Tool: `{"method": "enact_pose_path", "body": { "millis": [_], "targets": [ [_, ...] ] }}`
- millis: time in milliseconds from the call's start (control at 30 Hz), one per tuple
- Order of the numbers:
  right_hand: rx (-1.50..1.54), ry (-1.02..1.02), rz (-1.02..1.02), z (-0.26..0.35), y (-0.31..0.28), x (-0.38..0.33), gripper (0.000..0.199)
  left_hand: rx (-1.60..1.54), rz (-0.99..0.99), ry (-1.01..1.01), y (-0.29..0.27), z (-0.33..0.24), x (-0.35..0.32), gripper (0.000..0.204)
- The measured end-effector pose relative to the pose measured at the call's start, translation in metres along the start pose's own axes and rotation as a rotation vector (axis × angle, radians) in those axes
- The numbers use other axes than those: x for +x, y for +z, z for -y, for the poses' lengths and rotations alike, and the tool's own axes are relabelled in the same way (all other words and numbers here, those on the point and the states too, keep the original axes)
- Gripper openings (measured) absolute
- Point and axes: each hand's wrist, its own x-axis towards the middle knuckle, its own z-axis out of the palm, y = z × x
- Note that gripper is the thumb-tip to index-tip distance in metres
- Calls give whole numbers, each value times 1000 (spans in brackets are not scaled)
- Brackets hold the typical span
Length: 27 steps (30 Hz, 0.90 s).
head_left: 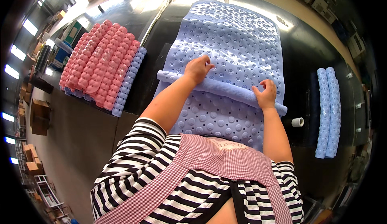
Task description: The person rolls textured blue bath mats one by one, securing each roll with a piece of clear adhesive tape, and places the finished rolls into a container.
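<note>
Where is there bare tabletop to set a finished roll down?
Bare black table lies between the flat blue mat and the two blue rolls, above the small tape roll. A narrower strip runs between the mat and the pink rolls. The left edge is crowded.

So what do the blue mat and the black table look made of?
Mat: probably soft rubber or flexible plastic, matte with moulded bumps and holes; it curls into a tight roll under the left hand and right hand. Table: hard, glossy black surface mirroring ceiling lights; material unclear.
</note>
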Motion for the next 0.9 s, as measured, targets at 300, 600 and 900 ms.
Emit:
{"method": "enact_pose_path", "body": {
  "millis": [300, 600, 900],
  "targets": [
    [-160, -31, 24, 7, -9, -43, 31, 409, 57, 640, -1, -22, -72, 24],
    [-157, -235, 101, 19, -2, -64, 85, 282, 228, 247, 8, -37, -72, 78],
    [-99, -226, -92, -15, 42, 110, 42, 376, 479, 28, 35, -36, 122, 78]
  ]
}}
